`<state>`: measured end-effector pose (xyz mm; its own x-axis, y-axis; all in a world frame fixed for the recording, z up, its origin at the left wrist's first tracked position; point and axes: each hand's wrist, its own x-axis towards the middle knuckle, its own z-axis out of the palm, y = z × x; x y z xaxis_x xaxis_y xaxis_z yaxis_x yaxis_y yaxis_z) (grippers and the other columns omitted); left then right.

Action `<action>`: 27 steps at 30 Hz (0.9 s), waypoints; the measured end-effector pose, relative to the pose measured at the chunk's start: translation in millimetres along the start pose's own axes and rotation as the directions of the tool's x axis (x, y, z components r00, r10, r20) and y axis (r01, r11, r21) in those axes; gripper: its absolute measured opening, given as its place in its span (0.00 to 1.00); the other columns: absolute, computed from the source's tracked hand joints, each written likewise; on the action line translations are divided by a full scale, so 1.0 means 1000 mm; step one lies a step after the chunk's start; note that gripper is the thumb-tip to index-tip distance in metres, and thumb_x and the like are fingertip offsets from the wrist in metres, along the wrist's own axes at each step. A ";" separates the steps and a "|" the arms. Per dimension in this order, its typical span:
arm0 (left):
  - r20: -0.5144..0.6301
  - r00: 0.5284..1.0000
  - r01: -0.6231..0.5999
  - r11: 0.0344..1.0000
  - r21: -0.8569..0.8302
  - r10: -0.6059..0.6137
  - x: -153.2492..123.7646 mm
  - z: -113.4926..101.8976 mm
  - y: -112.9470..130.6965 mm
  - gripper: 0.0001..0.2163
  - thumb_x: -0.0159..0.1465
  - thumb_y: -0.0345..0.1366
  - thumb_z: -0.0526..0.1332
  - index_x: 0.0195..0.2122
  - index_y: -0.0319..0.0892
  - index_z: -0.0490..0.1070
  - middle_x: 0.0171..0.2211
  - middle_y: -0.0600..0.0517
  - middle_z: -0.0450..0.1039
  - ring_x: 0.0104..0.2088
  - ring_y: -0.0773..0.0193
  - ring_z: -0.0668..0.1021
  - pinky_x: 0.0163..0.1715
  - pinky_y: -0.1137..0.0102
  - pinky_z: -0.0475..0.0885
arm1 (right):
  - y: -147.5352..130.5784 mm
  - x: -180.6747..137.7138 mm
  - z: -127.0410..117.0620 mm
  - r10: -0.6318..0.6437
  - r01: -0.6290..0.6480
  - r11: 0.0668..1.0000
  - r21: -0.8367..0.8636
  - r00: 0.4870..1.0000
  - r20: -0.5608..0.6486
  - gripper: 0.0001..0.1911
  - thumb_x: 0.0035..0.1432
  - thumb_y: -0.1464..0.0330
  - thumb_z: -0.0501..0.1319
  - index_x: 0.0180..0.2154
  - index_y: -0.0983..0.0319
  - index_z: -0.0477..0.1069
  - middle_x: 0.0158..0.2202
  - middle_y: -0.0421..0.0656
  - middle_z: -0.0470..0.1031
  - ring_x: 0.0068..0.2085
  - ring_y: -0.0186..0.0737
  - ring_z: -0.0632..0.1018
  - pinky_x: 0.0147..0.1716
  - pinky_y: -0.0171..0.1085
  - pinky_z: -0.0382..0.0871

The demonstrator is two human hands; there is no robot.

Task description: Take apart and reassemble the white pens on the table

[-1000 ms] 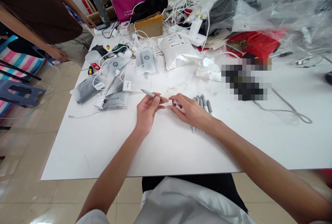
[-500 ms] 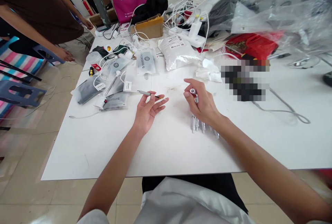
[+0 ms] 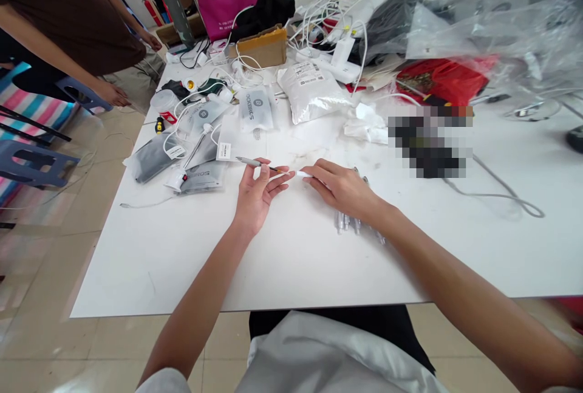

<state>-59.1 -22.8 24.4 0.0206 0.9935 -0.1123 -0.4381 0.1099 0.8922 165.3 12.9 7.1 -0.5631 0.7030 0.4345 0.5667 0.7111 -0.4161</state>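
My left hand (image 3: 259, 195) pinches a grey pen part (image 3: 248, 161) between thumb and fingers. A thin dark refill with an orange-brown stretch (image 3: 279, 170) sticks out of it to the right. My right hand (image 3: 339, 185) is closed round a small white tube (image 3: 303, 174), whose end points left at the refill's tip. The two ends are very near each other; whether they touch I cannot tell. Several silvery clear pen parts (image 3: 347, 223) lie on the table beneath my right wrist, partly hidden by it.
Grey printed pouches (image 3: 203, 177) and cables cover the white table's (image 3: 173, 265) left side. A white plastic parcel (image 3: 314, 92), crumpled tissue (image 3: 367, 124) and a red bag (image 3: 446, 80) lie further back. A person (image 3: 77, 22) stands at the far left.
My right hand has moved left and down from above the silvery parts, bringing the white tube up to the refill. My left hand has barely moved.
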 end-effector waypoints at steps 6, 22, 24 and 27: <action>0.015 0.994 -0.110 0.987 0.115 0.109 -0.003 0.004 0.000 0.16 0.69 0.51 0.68 0.47 0.48 0.68 0.46 0.47 0.85 0.50 0.56 0.86 0.50 0.65 0.76 | -0.005 -0.001 0.001 0.005 -0.005 1.000 0.000 1.000 0.027 0.18 0.79 0.61 0.47 0.56 0.59 0.71 0.41 0.47 0.77 0.33 0.40 0.76 0.30 0.38 0.64; 0.051 0.986 -0.164 0.951 0.262 0.156 -0.004 0.006 -0.007 0.12 0.66 0.45 0.72 0.45 0.44 0.82 0.47 0.47 0.83 0.52 0.56 0.82 0.49 0.65 0.77 | -0.013 -0.002 0.004 0.060 -0.078 0.984 0.163 0.992 0.113 0.16 0.79 0.59 0.48 0.59 0.58 0.65 0.44 0.48 0.81 0.34 0.44 0.81 0.30 0.38 0.66; 0.036 0.985 -0.171 0.950 0.263 0.168 -0.004 0.005 -0.008 0.12 0.65 0.45 0.72 0.44 0.44 0.82 0.45 0.47 0.83 0.49 0.58 0.82 0.47 0.66 0.77 | -0.015 -0.003 0.006 0.103 -0.128 0.969 0.212 0.987 0.125 0.15 0.79 0.56 0.49 0.56 0.58 0.63 0.41 0.46 0.81 0.32 0.44 0.80 0.29 0.38 0.66; 0.022 0.984 -0.176 0.955 0.238 0.176 -0.003 0.004 -0.009 0.11 0.65 0.44 0.73 0.43 0.44 0.82 0.44 0.47 0.83 0.46 0.59 0.81 0.46 0.67 0.77 | -0.016 -0.005 0.009 0.121 -0.153 0.951 0.267 0.984 0.134 0.14 0.78 0.55 0.51 0.52 0.58 0.62 0.37 0.44 0.79 0.31 0.43 0.79 0.29 0.37 0.65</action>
<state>-51.4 -26.8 19.0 -0.0376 0.9977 0.0563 -0.2079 -0.0629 0.9761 153.5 -1.8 4.9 -0.5660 0.7789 0.2701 0.4649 0.5721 -0.6757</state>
